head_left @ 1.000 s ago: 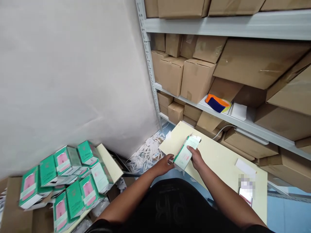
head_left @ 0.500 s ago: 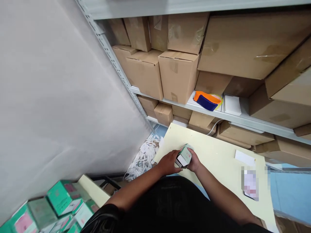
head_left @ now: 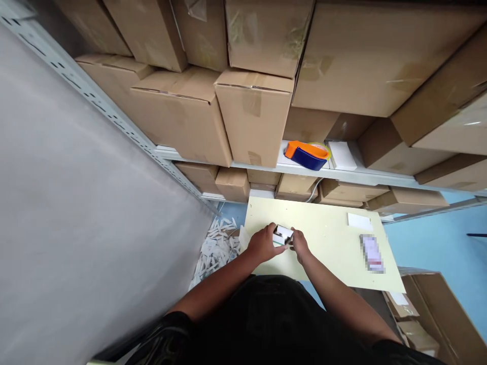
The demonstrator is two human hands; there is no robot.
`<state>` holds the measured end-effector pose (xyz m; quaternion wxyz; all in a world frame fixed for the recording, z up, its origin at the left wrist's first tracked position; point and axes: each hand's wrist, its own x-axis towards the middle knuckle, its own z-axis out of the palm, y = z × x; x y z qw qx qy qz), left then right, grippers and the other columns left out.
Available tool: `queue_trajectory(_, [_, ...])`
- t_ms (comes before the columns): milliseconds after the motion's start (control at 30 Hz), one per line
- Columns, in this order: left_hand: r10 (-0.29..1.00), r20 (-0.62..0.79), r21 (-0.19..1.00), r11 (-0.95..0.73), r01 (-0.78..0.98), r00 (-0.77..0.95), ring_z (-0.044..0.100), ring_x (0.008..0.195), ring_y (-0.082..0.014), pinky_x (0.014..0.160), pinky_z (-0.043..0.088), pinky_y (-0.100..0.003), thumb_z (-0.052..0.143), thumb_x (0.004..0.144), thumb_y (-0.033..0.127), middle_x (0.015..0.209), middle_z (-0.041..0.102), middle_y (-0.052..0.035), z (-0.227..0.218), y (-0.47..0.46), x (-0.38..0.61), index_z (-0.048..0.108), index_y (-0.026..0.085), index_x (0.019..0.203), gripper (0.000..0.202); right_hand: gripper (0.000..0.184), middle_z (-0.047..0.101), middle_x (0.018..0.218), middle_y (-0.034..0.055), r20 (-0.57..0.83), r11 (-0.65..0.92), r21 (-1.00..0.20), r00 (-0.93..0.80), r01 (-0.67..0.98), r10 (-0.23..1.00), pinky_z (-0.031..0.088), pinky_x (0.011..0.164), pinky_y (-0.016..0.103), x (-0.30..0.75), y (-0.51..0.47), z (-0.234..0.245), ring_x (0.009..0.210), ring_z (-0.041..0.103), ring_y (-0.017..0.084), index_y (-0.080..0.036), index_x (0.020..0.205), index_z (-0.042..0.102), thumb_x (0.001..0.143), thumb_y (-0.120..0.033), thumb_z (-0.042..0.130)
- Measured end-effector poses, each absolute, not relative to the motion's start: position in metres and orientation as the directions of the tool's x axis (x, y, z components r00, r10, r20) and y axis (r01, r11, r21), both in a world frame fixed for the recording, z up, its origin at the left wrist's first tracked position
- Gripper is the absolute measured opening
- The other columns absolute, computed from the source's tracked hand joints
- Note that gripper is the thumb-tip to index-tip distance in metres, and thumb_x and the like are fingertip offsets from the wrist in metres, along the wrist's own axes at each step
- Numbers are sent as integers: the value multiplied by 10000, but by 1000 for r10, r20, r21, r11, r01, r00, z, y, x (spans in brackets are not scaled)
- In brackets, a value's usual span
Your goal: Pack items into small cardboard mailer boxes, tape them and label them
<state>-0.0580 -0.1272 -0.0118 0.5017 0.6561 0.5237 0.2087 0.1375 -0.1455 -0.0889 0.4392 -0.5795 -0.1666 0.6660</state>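
Observation:
Both my hands hold a small green and white carton (head_left: pixel 283 234) upright over the pale yellow table (head_left: pixel 327 253), its open white end facing up. My left hand (head_left: pixel 263 244) wraps the carton's left side with closed fingers. My right hand (head_left: pixel 300 245) pinches its right side. Most of the carton is hidden between the two hands.
A white slip (head_left: pixel 359 221) and a blurred flat item (head_left: pixel 372 253) lie on the table's right part. Metal shelving (head_left: pixel 342 175) behind holds brown cardboard boxes (head_left: pixel 251 114) and an orange and blue tape dispenser (head_left: pixel 306 153). White paper scraps (head_left: pixel 215 246) litter the floor at left. An open box (head_left: pixel 429 314) stands at lower right.
The carton went from lying tilted with its green face showing to standing on end between both hands. My view swung right; the pile of green cartons at left left the frame.

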Motion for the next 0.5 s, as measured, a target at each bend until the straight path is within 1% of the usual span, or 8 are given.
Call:
queue_trajectory(100, [925, -182, 891, 11, 454, 334, 488, 1319, -406, 1165, 325, -495, 892, 668, 451, 1301, 597, -138, -7, -111, -43, 545, 250, 1274, 726, 417, 714, 1097, 14, -504, -437, -858, 277, -271, 818, 561, 748, 300, 153, -153, -71, 895, 670, 189, -293, 1203, 634, 836, -486, 675])
queue_trajectory(167, [932, -90, 882, -89, 464, 350, 477, 1342, -378, 1163, 349, -481, 873, 701, 434, 1376, 552, -143, -5, -106, -34, 558, 239, 1244, 657, 492, 662, 1269, 19, -421, -379, -905, 277, -193, 863, 560, 850, 328, 159, -150, -55, 1044, 639, 209, -313, 1264, 633, 801, -457, 713])
queue_trajectory(200, [931, -47, 871, -139, 471, 362, 475, 1350, -361, 1161, 363, -472, 860, 721, 422, 1406, 530, -141, -5, -105, -31, 566, 235, 1230, 617, 512, 642, 1307, 17, -397, -367, -917, 254, -160, 882, 552, 893, 346, 161, -146, -47, 1073, 625, 217, -322, 1275, 636, 787, -447, 724])
queue_trajectory(267, [929, 12, 849, -205, 487, 369, 472, 1360, -333, 1162, 380, -461, 827, 766, 396, 1422, 514, -136, -4, -107, -28, 595, 229, 1187, 509, 491, 647, 1289, 16, -366, -361, -930, 201, -62, 909, 529, 960, 383, 165, -134, -32, 1061, 621, 230, -322, 1241, 668, 769, -434, 738])
queue_trajectory(333, [931, 48, 830, -239, 505, 362, 471, 1362, -323, 1171, 382, -460, 796, 802, 382, 1405, 521, -137, -3, -113, -28, 633, 226, 1144, 410, 401, 684, 1205, 16, -338, -351, -934, 156, 69, 928, 501, 1005, 415, 169, -121, -21, 1025, 629, 245, -312, 1159, 713, 775, -428, 734])
queue_trajectory(400, [911, 82, 803, -300, 515, 404, 472, 1356, -322, 1176, 379, -463, 755, 844, 389, 1393, 531, -138, -1, -121, -29, 677, 230, 1114, 323, 314, 715, 1124, 12, -312, -328, -932, 119, 155, 943, 484, 1019, 430, 173, -112, -17, 1020, 634, 261, -308, 1085, 740, 795, -427, 718])
queue_trajectory(433, [892, 95, 786, -340, 517, 441, 477, 1346, -322, 1174, 380, -466, 720, 875, 392, 1387, 539, -136, 2, -125, -30, 699, 234, 1101, 276, 294, 725, 1098, 8, -302, -315, -936, 101, 160, 948, 483, 1013, 428, 176, -109, -16, 1026, 636, 267, -312, 1072, 744, 803, -426, 712])
queue_trajectory(500, [856, 111, 753, -404, 520, 504, 503, 1304, -313, 1153, 397, -469, 622, 944, 376, 1356, 565, -130, 8, -129, -29, 731, 241, 1086, 224, 298, 737, 1070, 1, -285, -291, -951, 65, 102, 956, 487, 988, 411, 181, -107, -17, 1035, 637, 272, -323, 1083, 745, 802, -419, 725])
